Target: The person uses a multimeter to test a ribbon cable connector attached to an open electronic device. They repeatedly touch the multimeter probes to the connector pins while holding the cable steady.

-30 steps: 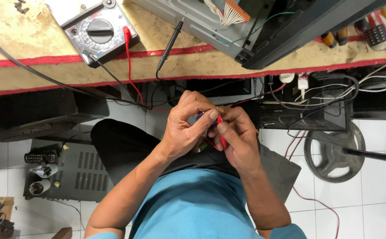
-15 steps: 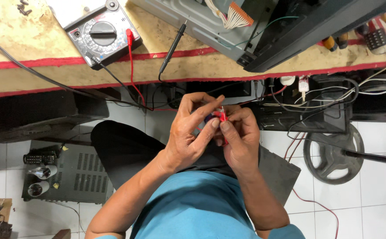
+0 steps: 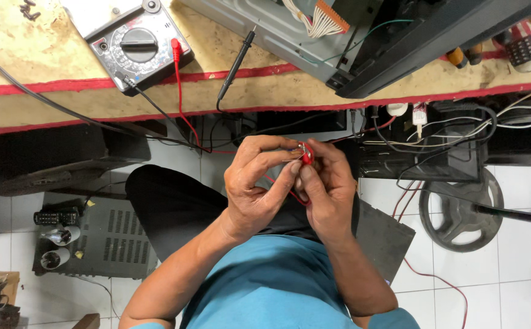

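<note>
Both hands meet above the lap, below the wooden counter [image 3: 28,36] edge: the left hand [image 3: 258,183] and right hand [image 3: 326,189] pinch a small red clip on a thin red wire [image 3: 306,155] between fingertips; a grey dial multimeter [image 3: 133,45] lies above.

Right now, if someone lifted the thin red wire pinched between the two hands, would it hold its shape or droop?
Probably droop: the thin red wire already curves loosely below the left hand and right hand. Likely very light, given its thinness. Its small red end piece could slip from the fingertips.
</note>
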